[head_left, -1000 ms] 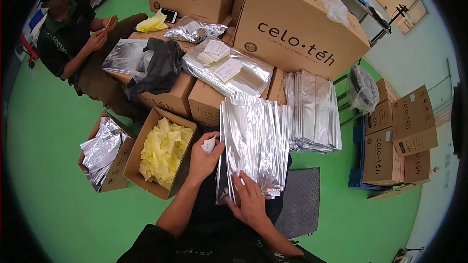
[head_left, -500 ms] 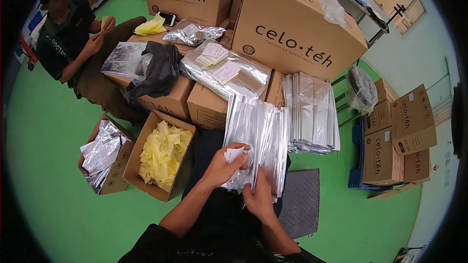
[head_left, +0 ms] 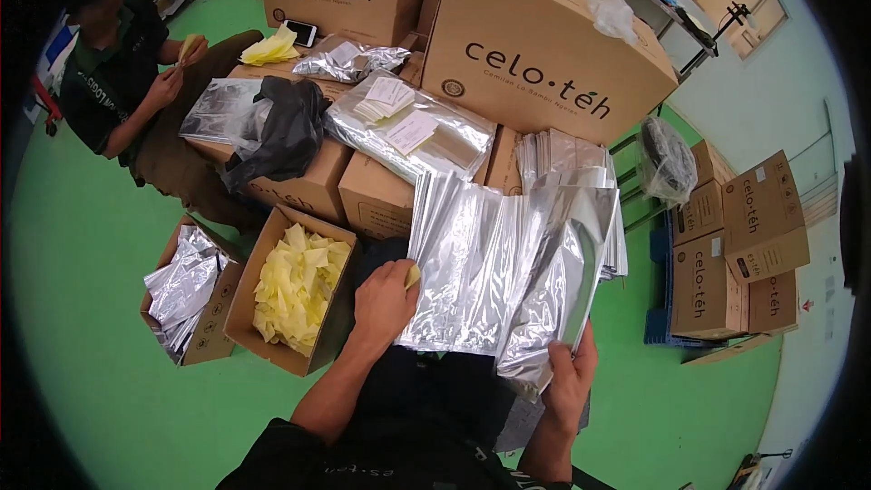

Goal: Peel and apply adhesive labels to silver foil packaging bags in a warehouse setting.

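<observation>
A stack of silver foil bags (head_left: 454,263) lies across my lap. My right hand (head_left: 570,377) pinches the lower edge of one foil bag (head_left: 564,277), thumb on top. That bag is tilted over the right part of the lap stack and partly hides a second pile of foil bags (head_left: 562,150) beyond it. At the left edge of the lap stack, my left hand (head_left: 386,304) is closed on a small paper label (head_left: 413,276), its yellow side showing. Ahead, white labels (head_left: 413,130) lie on a flat foil bundle (head_left: 363,141).
A carton of crumpled yellow paper (head_left: 304,290) stands left of my legs, beside a carton of foil bags (head_left: 186,281). A black plastic bag (head_left: 281,132) and a phone (head_left: 301,33) rest on boxes ahead. A large carton (head_left: 544,54) stands behind. A co-worker (head_left: 113,63) sits far left.
My right hand has moved right with a foil bag, away from the middle of the lap stack. My left hand has shifted left; its label showed white before and shows yellow now.
</observation>
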The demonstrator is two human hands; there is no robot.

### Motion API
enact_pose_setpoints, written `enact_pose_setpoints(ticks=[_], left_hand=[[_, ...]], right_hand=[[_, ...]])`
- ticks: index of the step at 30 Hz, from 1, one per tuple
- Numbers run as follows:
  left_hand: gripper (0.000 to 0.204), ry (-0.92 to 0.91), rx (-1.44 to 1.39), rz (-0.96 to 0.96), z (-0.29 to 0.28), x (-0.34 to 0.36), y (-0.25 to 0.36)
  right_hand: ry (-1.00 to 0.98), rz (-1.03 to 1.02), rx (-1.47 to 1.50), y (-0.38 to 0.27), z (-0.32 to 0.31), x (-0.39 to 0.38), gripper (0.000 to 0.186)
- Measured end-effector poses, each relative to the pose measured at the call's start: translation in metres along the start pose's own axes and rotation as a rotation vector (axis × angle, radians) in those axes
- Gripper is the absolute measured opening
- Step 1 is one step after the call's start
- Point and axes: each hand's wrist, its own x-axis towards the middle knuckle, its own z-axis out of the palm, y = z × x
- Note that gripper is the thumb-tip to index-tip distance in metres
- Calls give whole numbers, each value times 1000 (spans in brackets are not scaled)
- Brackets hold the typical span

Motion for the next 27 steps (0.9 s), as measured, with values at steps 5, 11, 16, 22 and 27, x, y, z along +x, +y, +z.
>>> enact_pose_setpoints(ticks=[5,11,16,22,27], left_hand=[[19,220,-195,99,-19,7,-2],[17,151,-791,-114,-106,7,35],[28,-92,-537,214,-71,10,79],[33,-320,-316,163,54,7,72],[33,-150,-237,157,40,-5,34]], right_hand=[[64,0,-12,-16,-6,-3,39],[129,-44,-17,-21,-18,-1,52],[169,-87,-71,-21,-35,-2,51],[142,-124,-50,-23,-17,-5,52],[115,-35,-100,-23,-20,-7,51]])
